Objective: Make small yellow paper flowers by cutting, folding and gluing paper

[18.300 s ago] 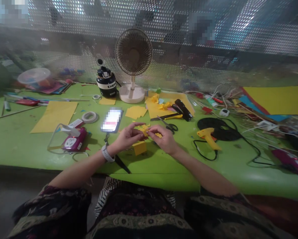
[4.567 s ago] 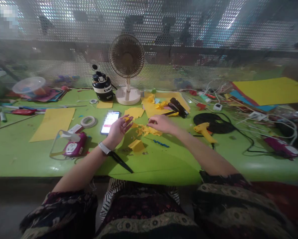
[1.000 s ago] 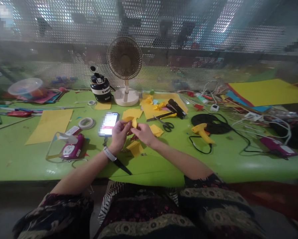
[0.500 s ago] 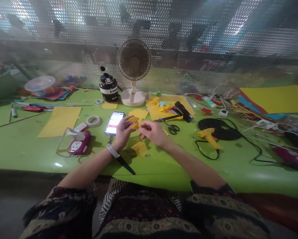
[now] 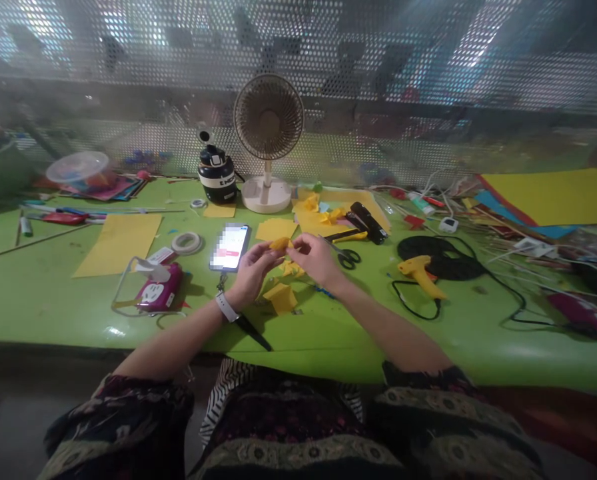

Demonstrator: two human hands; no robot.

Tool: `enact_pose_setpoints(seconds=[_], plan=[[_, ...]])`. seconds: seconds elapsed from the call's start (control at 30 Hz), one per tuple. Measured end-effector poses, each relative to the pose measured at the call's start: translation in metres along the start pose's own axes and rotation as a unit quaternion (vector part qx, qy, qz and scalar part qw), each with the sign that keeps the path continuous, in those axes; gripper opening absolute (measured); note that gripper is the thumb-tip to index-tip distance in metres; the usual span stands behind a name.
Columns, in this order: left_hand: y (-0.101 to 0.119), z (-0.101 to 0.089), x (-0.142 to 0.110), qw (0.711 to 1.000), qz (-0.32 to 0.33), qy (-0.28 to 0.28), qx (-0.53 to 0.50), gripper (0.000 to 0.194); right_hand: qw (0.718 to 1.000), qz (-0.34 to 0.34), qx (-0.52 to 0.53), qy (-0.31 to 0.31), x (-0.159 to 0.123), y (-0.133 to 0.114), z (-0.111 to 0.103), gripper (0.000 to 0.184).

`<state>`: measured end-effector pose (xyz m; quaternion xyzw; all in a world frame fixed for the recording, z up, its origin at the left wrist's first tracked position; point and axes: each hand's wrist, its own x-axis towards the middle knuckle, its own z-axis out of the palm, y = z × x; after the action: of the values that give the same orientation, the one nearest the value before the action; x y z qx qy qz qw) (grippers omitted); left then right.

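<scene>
While my left hand [image 5: 252,272] holds a curled piece of yellow paper [image 5: 280,244] mid-frame, my right hand [image 5: 320,260] pinches its right end.
Both my grips are narrow, thumbs close to fingers, with the piece between them above the green table [image 5: 358,340]. Crumpled yellow paper scraps [image 5: 291,269] lie just below it in the frame, and lower still sits a folded yellow paper shape [image 5: 281,299]. Left of my hands lies a smartphone [image 5: 230,248]; to their right are black-handled scissors [image 5: 349,259] and, farther right, a yellow hot glue gun [image 5: 422,276].
</scene>
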<state>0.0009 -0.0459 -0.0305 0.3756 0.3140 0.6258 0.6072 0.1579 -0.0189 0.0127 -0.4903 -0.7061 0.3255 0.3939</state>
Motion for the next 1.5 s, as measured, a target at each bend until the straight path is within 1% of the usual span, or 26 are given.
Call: enact_pose_setpoints(seconds=[0.07, 0.13, 0.23, 0.33, 0.47, 0.53, 0.6, 0.67, 0.77, 0.87, 0.97, 1.1, 1.2, 1.27, 1.33, 1.37, 1.4, 1.5], plan=[[0.004, 0.001, 0.0, 1.0, -0.026, -0.006, -0.011, 0.039, 0.999, -0.011, -0.047, 0.009, 0.001, 0.0, -0.002, 0.014], [0.005, 0.0, 0.001, 0.999, -0.039, -0.009, 0.003, 0.045, 0.995, -0.023, -0.098, 0.01, 0.0, 0.001, -0.003, 0.014], [0.001, -0.006, 0.004, 0.998, -0.037, -0.001, 0.047, 0.042, 0.989, -0.043, -0.144, 0.0, -0.002, 0.001, 0.0, 0.012], [-0.004, -0.011, 0.008, 0.997, -0.02, 0.009, 0.072, 0.04, 0.991, -0.048, -0.123, -0.009, -0.002, 0.002, 0.001, 0.013], [-0.004, -0.01, 0.009, 0.998, -0.005, 0.033, 0.054, 0.042, 0.999, -0.033, -0.006, -0.034, -0.001, 0.003, -0.004, 0.02], [-0.003, -0.009, 0.01, 0.998, -0.004, 0.054, 0.034, 0.042, 0.997, -0.029, 0.031, -0.065, 0.001, 0.004, -0.007, 0.029], [-0.003, -0.009, 0.011, 0.997, -0.003, 0.068, 0.025, 0.042, 0.994, -0.027, 0.044, -0.097, 0.001, 0.004, -0.01, 0.04], [-0.002, -0.01, 0.012, 0.997, -0.006, 0.069, 0.024, 0.041, 0.992, -0.03, 0.045, -0.11, 0.001, 0.003, -0.01, 0.038], [-0.001, -0.01, 0.011, 0.998, -0.014, 0.064, 0.027, 0.042, 0.994, -0.036, 0.03, -0.096, 0.001, 0.002, -0.011, 0.03], [0.002, -0.01, 0.01, 0.997, -0.017, 0.048, 0.054, 0.043, 0.995, -0.032, 0.012, -0.098, 0.005, 0.002, -0.015, 0.034], [0.004, -0.009, 0.009, 0.996, -0.034, 0.027, 0.081, 0.042, 0.991, -0.04, -0.025, -0.129, 0.008, 0.001, -0.023, 0.036], [0.004, -0.011, 0.008, 0.994, -0.053, 0.003, 0.098, 0.037, 0.982, -0.044, -0.076, -0.166, 0.01, -0.001, -0.031, 0.036], [0.002, -0.012, 0.008, 0.994, -0.035, 0.004, 0.105, 0.035, 0.985, -0.027, -0.049, -0.165, 0.008, -0.002, -0.031, 0.04], [0.001, -0.013, 0.008, 0.994, -0.023, 0.012, 0.106, 0.036, 0.986, -0.018, -0.017, -0.163, 0.007, -0.001, -0.028, 0.048], [0.0, -0.013, 0.008, 0.994, -0.016, 0.018, 0.111, 0.036, 0.988, -0.015, -0.02, -0.15, 0.006, 0.0, -0.023, 0.057], [-0.001, -0.013, 0.008, 0.993, -0.015, 0.019, 0.114, 0.036, 0.99, -0.015, -0.031, -0.137, 0.005, 0.001, -0.021, 0.058], [-0.002, -0.013, 0.008, 0.993, -0.015, 0.018, 0.118, 0.036, 0.991, -0.015, -0.042, -0.123, 0.004, 0.001, -0.019, 0.055], [-0.003, -0.015, 0.008, 0.991, -0.021, 0.012, 0.128, 0.036, 0.995, -0.024, -0.045, -0.088, 0.004, 0.004, -0.014, 0.035]])
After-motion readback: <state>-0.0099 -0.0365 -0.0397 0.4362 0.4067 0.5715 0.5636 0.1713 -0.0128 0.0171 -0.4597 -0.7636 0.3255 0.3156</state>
